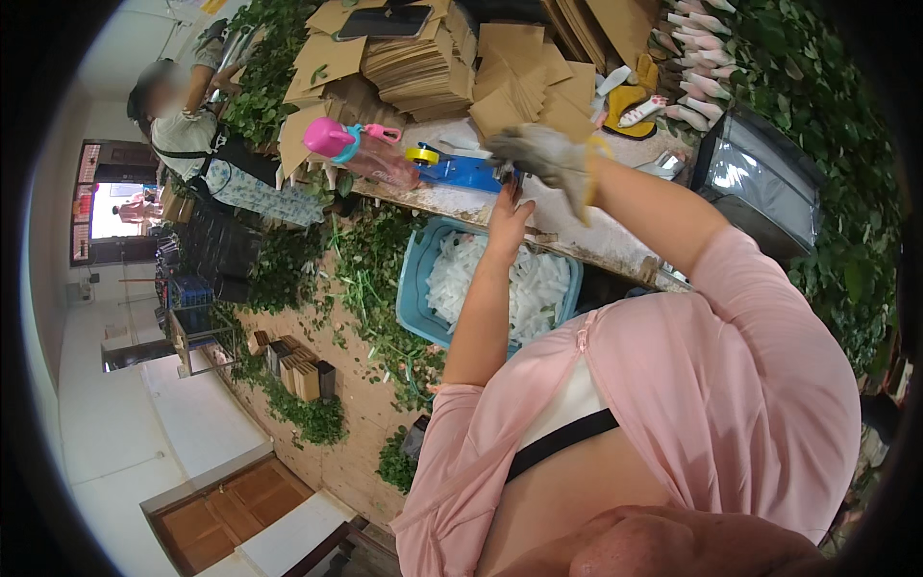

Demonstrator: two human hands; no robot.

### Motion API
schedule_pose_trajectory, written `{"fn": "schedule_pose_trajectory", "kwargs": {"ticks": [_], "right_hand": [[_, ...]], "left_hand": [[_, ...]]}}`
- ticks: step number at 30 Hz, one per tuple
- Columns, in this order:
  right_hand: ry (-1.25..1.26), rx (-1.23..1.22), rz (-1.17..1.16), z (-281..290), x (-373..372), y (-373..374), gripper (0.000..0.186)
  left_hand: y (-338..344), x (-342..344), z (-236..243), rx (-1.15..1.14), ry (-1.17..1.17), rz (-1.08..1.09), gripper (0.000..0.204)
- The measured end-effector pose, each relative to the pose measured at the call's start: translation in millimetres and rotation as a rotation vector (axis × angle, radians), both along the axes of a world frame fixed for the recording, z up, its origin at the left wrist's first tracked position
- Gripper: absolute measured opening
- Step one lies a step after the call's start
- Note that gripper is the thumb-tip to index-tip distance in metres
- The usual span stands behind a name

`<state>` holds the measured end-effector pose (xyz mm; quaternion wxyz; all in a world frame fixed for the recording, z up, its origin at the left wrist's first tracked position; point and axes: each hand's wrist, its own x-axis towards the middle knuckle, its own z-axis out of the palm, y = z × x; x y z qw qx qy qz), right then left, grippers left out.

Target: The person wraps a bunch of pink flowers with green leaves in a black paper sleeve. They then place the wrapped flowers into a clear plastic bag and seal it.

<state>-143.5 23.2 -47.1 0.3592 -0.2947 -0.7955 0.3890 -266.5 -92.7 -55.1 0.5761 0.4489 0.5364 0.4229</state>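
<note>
A blue tape dispenser point(460, 173) with a yellow roll point(421, 156) lies along the bench edge. At its right end my bare left hand point(510, 216) reaches up, fingers stretched and thumb apart, the fingertips touching or very near the cutting end. My right hand point(548, 159), in a grey-white work glove, is just above and to the right of that same end. Its fingers are blurred and partly hidden, so any grip is unclear. A clear bottle with a pink lid point(330, 139) lies left of the dispenser.
Stacks of brown cardboard sheets point(423, 77) fill the bench's back, a phone point(385, 21) on top. Below the bench edge stands a blue bin point(411, 288) of white pieces. Wrapped pale-pink flowers point(707, 58) lie at the right back. A person point(192, 135) stands far left among leaves.
</note>
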Motion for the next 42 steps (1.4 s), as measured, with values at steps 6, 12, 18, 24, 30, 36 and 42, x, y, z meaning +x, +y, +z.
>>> {"fn": "schedule_pose_trajectory", "kwargs": {"ticks": [6, 12, 18, 24, 30, 36, 42], "right_hand": [[-0.208, -1.024, -0.052, 41.9, 46.6, -87.6, 0.041], [-0.745, -0.393, -0.07, 34.6, 93.2, -109.3, 0.043], [-0.368, -0.841, -0.501, 186.1, 213.8, -166.6, 0.037], [-0.89, -0.362, -0.633, 136.5, 318.3, -145.7, 0.028], [-1.472, -0.515, -0.584, 200.5, 304.8, -165.5, 0.025], [-0.985, -0.017, -0.499, 203.3, 284.1, -172.2, 0.035], [-0.606, 0.032, -0.522, 35.7, 229.5, -104.5, 0.046]], "left_hand": [[21.8, -3.6, 1.7, -0.303, 0.06, 0.285, 0.052], [-8.4, 27.8, 1.9, -0.457, -0.295, 0.159, 0.041], [27.9, 157.3, 102.4, 0.761, 0.329, -0.403, 0.033], [70.8, 292.1, 102.7, 1.139, 0.774, -0.524, 0.028], [87.1, 302.5, 75.1, 0.656, 0.349, -0.474, 0.085], [116.1, 303.0, 60.5, -0.038, -0.224, -0.648, 0.05], [148.1, 242.6, 24.8, -0.08, -0.327, -0.724, 0.04]]}}
